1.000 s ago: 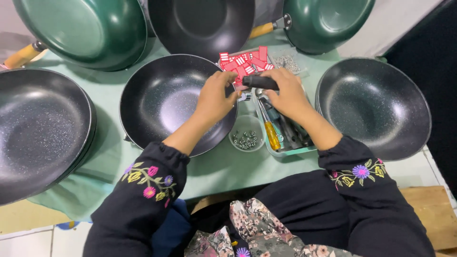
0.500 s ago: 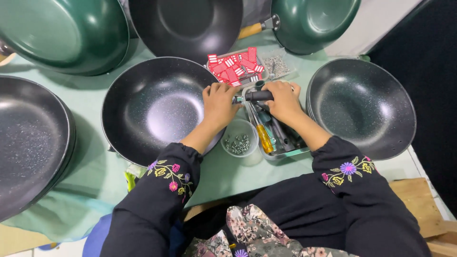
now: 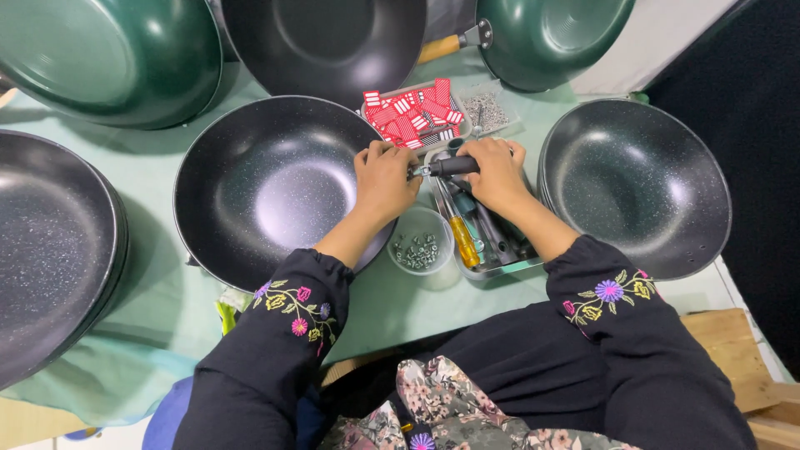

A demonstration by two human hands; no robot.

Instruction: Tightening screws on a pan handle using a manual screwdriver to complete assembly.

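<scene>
Head view shows us our two hands over a table with a pale green cloth (image 3: 150, 175). Our left hand (image 3: 385, 177) sits on the right rim of the black speckled pan (image 3: 267, 187) in the middle of the table, with its fingers curled together on the rim. Our right hand (image 3: 496, 171) has its fingers wrapped tight around a black pan handle (image 3: 450, 166), which points at the pan's rim and meets it just by our left hand. Below our hands, near the front edge of the table, stands a small clear cup of screws (image 3: 419, 243). Just beside the cup is a metal tray (image 3: 500, 265) with a yellow-handled screwdriver (image 3: 463, 237) in it. Behind our hands lies a heap of red tags (image 3: 410, 112). Another black pan (image 3: 637, 183) sits at the right edge. More dark pans (image 3: 50, 250) are stacked at the left edge. Green pans (image 3: 108, 58) lean along the back edge.
</scene>
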